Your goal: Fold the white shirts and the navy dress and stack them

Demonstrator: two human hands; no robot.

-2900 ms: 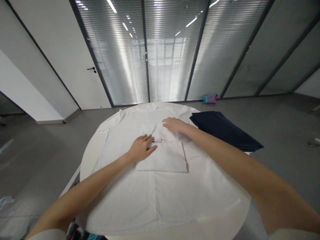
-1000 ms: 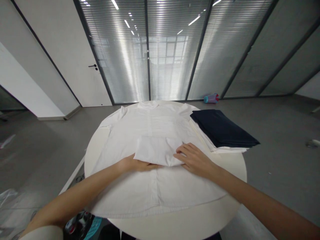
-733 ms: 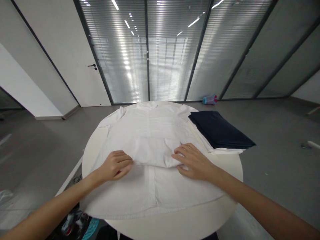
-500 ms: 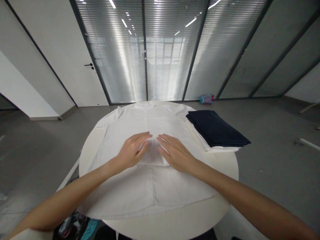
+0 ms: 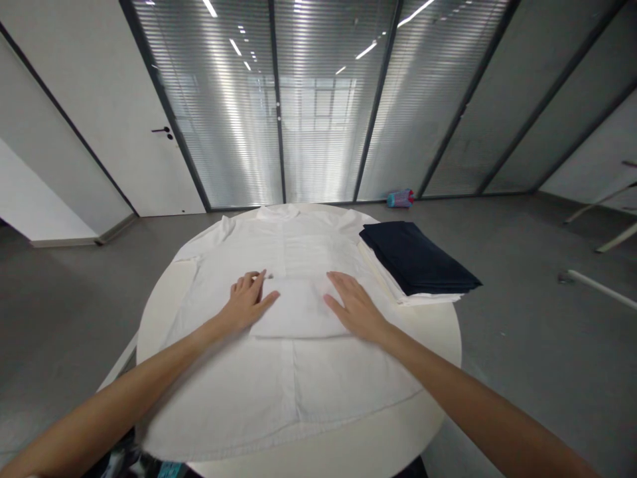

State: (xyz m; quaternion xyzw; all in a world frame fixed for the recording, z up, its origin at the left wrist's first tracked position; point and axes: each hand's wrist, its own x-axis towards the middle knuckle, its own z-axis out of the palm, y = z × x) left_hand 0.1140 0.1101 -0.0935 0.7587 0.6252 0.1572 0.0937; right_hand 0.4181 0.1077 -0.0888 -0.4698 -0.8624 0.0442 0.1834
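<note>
A white shirt (image 5: 233, 395) lies spread out flat, its collar at the far edge and its hem towards me. On its middle rests a smaller white rectangle of fabric (image 5: 298, 309); whether it is a separate cloth or a part of the shirt, I cannot tell. My left hand (image 5: 245, 303) touches the left side of this rectangle, thumb apart and fingers slightly bent. On its right side lies my right hand (image 5: 359, 309), palm down with fingers stretched and the thumb spread. Neither hand grips anything.
The shirt covers most of a round white table (image 5: 442, 345). A folded dark navy cloth stack (image 5: 418, 259) sits on folded white cloth (image 5: 428, 299) at the table's right. Beyond, a blue and red cylindrical object (image 5: 399, 198) lies on the floor by the glass wall (image 5: 318, 133).
My hands have moved apart from the middle, the left one further left and the right one slightly right. The white rectangle between them now shows flatter. The view has shifted slightly.
</note>
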